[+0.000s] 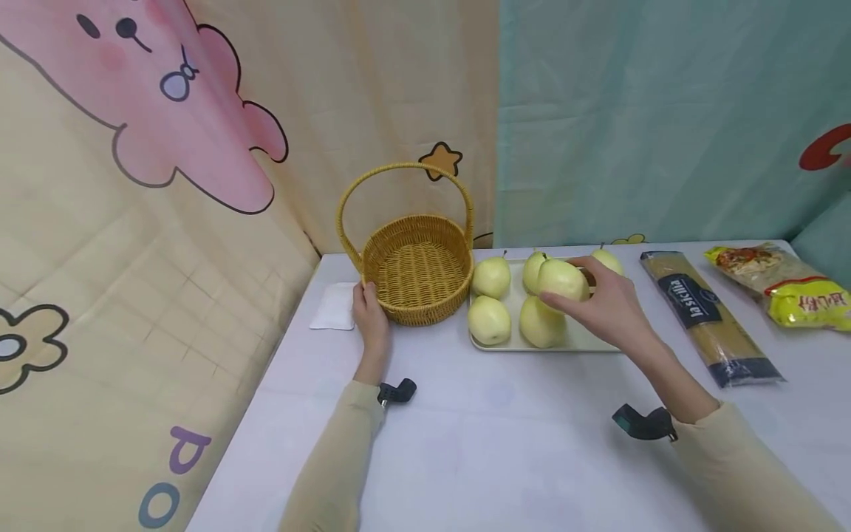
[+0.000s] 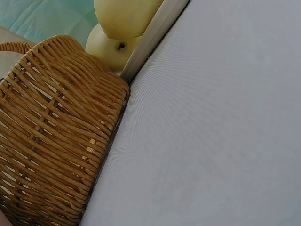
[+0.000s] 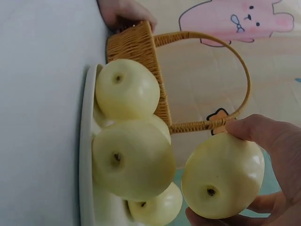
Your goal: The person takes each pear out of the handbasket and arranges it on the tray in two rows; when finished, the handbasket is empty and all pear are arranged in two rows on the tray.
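A round, pale yellow-green pear (image 1: 562, 280) is in my right hand (image 1: 614, 307), held between thumb and fingers just above the other pears. In the right wrist view the held pear (image 3: 223, 176) hangs clear of the tray. Below it, several pears (image 1: 489, 321) sit on a white tray (image 1: 488, 346). Left of the tray stands a wicker basket (image 1: 420, 314) with a tall arched handle, nothing inside it. My left hand (image 1: 372, 319) holds the basket's left side near the handle's foot. In the left wrist view only the basket's woven wall (image 2: 56, 132) shows clearly.
A white square packet (image 1: 334, 307) lies left of the basket. Right of the tray lie a pack of spaghetti (image 1: 708, 318) and a yellow-labelled food bag (image 1: 787, 288). Printed curtains (image 1: 412, 96) hang behind and to the left of the white-covered table (image 1: 479, 443).
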Demonstrator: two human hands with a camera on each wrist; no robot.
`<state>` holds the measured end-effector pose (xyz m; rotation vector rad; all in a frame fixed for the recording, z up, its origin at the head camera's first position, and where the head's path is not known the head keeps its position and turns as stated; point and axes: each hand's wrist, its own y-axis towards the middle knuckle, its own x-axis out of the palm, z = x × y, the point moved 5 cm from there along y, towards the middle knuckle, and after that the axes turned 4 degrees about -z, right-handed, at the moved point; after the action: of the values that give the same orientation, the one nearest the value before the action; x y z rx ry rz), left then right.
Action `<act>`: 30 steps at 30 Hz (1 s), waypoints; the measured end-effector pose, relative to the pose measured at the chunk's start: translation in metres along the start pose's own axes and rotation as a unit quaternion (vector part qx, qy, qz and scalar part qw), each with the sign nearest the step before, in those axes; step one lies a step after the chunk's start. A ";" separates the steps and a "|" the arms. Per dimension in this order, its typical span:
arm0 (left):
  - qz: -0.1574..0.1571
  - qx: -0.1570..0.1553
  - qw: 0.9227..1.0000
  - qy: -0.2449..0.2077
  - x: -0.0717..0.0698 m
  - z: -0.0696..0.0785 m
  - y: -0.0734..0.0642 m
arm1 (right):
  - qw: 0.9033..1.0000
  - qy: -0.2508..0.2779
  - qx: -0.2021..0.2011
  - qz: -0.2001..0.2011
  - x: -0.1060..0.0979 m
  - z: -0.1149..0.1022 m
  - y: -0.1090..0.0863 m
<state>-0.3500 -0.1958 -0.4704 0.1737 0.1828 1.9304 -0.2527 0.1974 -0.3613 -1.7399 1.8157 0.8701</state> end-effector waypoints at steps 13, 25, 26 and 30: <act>-0.001 0.000 1.000 0.023 -0.001 0.003 0.000 | 0.996 -0.036 0.086 0.006 -0.002 0.065 -0.027; 0.004 -0.011 1.000 0.013 -0.002 0.001 -0.002 | 0.992 -0.089 0.082 0.038 0.003 0.089 -0.028; 0.002 -0.011 1.000 0.013 -0.002 0.001 -0.002 | 0.991 -0.096 0.088 0.042 0.003 0.090 -0.028; -0.006 -0.011 1.000 0.012 -0.001 0.001 -0.001 | 0.987 -0.113 0.101 0.052 0.000 0.092 -0.029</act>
<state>-0.3486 -0.1963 -0.4694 0.1336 0.1790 1.9216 -0.2317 0.2644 -0.4272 -1.3753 1.7870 0.8532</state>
